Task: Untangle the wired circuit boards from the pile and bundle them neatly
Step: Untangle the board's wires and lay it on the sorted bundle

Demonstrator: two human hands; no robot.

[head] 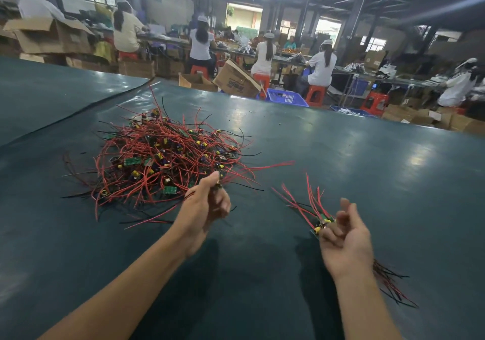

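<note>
A tangled pile of wired circuit boards (162,156) lies on the left half of the dark green worktop (341,143), small green boards and yellow parts showing among loops of red and black wire. At the pile's near right edge the left hand (207,200) is raised just above the worktop, thumb and fingers (223,204) pinched on a few wires whose red ends (267,167) reach out to the right. Well apart to the right, the right hand (346,242) is turned palm up, its curled fingers (331,232) gripping a small bundle of boards (324,221). The bundle's wires fan up to the left and trail out behind the wrist. Beyond the worktop's far edge sit a blue crate (286,98) and a red stool (316,94).
</note>
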